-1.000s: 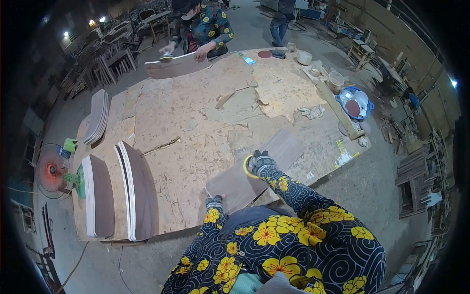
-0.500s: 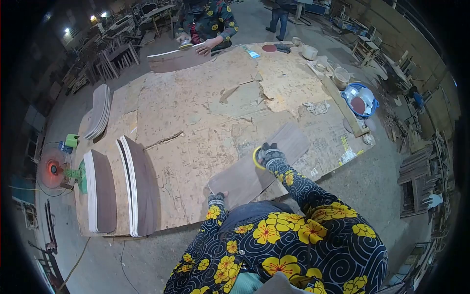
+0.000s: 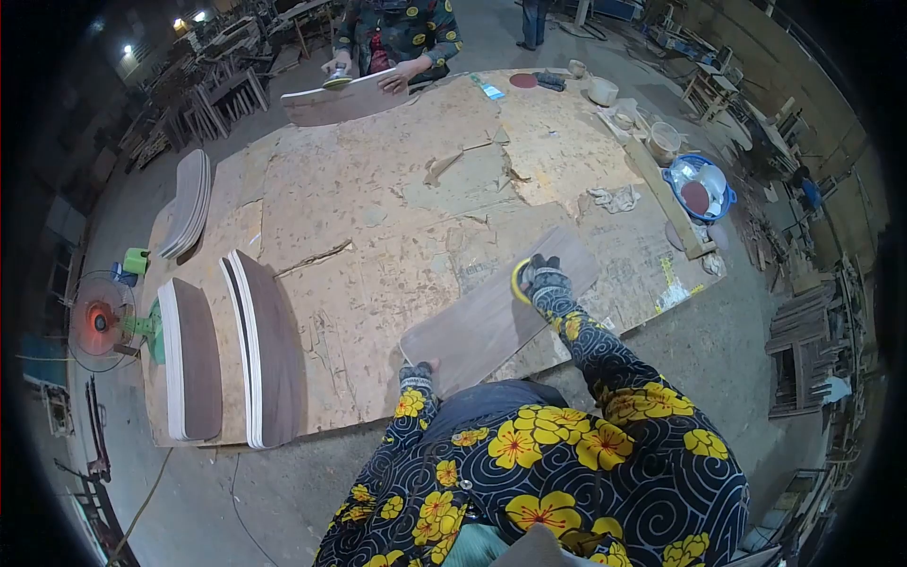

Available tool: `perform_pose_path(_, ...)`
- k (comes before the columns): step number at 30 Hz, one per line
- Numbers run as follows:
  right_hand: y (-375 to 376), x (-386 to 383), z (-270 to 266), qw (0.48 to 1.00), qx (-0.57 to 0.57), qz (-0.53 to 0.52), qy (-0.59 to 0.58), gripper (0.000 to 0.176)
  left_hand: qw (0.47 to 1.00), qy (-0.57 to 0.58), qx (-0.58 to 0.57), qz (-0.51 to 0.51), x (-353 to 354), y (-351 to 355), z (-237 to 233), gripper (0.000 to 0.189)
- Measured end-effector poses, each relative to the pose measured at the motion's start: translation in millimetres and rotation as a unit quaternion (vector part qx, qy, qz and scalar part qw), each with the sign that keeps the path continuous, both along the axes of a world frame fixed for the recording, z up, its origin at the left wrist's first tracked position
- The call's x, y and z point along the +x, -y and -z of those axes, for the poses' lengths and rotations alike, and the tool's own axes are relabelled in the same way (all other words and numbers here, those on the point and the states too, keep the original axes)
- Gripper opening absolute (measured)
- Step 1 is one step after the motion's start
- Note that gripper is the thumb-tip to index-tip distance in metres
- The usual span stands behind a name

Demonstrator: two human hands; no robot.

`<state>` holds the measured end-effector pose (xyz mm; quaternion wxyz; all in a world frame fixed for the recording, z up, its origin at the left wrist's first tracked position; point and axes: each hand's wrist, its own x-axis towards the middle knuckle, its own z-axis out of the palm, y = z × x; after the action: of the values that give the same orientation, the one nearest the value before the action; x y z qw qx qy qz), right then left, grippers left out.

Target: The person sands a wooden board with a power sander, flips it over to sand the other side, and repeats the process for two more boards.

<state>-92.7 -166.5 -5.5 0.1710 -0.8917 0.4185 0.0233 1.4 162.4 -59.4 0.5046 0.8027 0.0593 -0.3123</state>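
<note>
A flat, purplish-brown wooden panel [image 3: 472,326] lies at a slant near the table's front edge. My right hand [image 3: 545,276], in a grey glove, is closed on a round yellow-rimmed sanding pad [image 3: 520,282] over the panel's right half. At the panel's lower left corner is my left hand [image 3: 417,374], also gloved, its fingers gripping the panel's edge. Two stacks of curved panels, one [image 3: 194,364] further left and one [image 3: 269,350] nearer, stand on the left of the table.
The worktable [image 3: 378,227] has torn, patched sheeting. Across it a co-worker's hands hold a curved panel [image 3: 345,101] and a pad. A fan [image 3: 102,319] stands left. A blue basket [image 3: 699,187], tubs and a wooden bar [image 3: 669,200] are at right.
My right hand has moved with the yellow-rimmed pad to the right and up along the panel. The co-worker's pad hand has shifted left, and a standing person at the back has moved.
</note>
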Motion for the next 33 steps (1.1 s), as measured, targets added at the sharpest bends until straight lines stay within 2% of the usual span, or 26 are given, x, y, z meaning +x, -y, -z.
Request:
perform_pose_path(2, -1, -2, 1, 1.000, -0.007, 0.017, 0.007, 0.059, 0.999, -0.023, -0.033, -0.022, -8, 2, -31, 0.052)
perform_pose_path(4, -17, 5, -6, 0.999, 0.024, 0.005, -0.043, 0.060, 0.998, -0.030, -0.054, -0.031, -10, 4, -36, 0.051)
perform_pose_path(5, -25, 4, -6, 0.997, 0.039, 0.000, -0.068, 0.061, 0.998, -0.026, -0.058, -0.028, -9, 2, -26, 0.051)
perform_pose_path(6, -31, -10, 1, 0.998, 0.028, -0.059, -0.015, 0.061, 0.997, -0.027, -0.060, -0.029, -9, 1, -24, 0.051)
perform_pose_path(9, -18, -10, 10, 0.996, 0.049, -0.077, -0.019, 0.063, 0.997, -0.027, -0.070, -0.033, -9, -1, -18, 0.051)
perform_pose_path(10, -13, -7, -3, 0.997, 0.040, -0.045, -0.042, 0.063, 0.996, -0.023, -0.076, -0.033, -9, -1, -17, 0.051)
perform_pose_path(13, 18, -6, 5, 0.999, 0.000, 0.031, -0.027, 0.062, 0.995, -0.006, -0.094, -0.044, -13, 0, -15, 0.052)
perform_pose_path(17, 30, -17, 35, 0.994, -0.078, 0.048, 0.063, 0.059, 0.996, -0.028, -0.064, -0.053, -13, 2, -22, 0.052)
perform_pose_path(18, 22, -9, 31, 0.995, -0.051, 0.082, 0.011, 0.061, 0.996, -0.035, -0.061, -0.056, -12, 3, -21, 0.052)
perform_pose_path(20, -1, -18, 13, 1.000, -0.001, 0.006, -0.002, 0.060, 0.996, -0.032, -0.067, -0.054, -11, 3, -10, 0.054)
perform_pose_path(22, -11, -27, 7, 0.998, 0.027, -0.057, 0.008, 0.064, 0.994, -0.047, -0.072, -0.073, -15, 3, -33, 0.053)
perform_pose_path(23, -8, -29, 7, 0.999, 0.018, -0.042, 0.007, 0.064, 0.992, -0.054, -0.075, -0.080, -17, 4, -41, 0.053)
perform_pose_path(26, 16, -23, 4, 1.000, -0.008, 0.021, 0.001, 0.059, 0.992, -0.009, -0.106, -0.065, -16, 1, -11, 0.052)
perform_pose_path(28, 32, -26, 13, 0.997, -0.046, 0.053, 0.019, 0.063, 0.991, -0.032, -0.109, -0.075, -21, 4, -40, 0.053)
perform_pose_path(29, 38, -27, 20, 0.995, -0.065, 0.070, 0.028, 0.065, 0.990, -0.034, -0.112, -0.073, -20, 5, -35, 0.054)
perform_pose_path(30, 35, -27, 19, 0.994, -0.048, 0.091, 0.042, 0.057, 0.990, -0.037, -0.116, -0.071, -19, 5, -30, 0.055)
perform_pose_path(33, 16, -9, 22, 0.991, 0.003, 0.122, -0.058, 0.059, 0.988, -0.057, -0.115, -0.081, -18, 6, -33, 0.055)
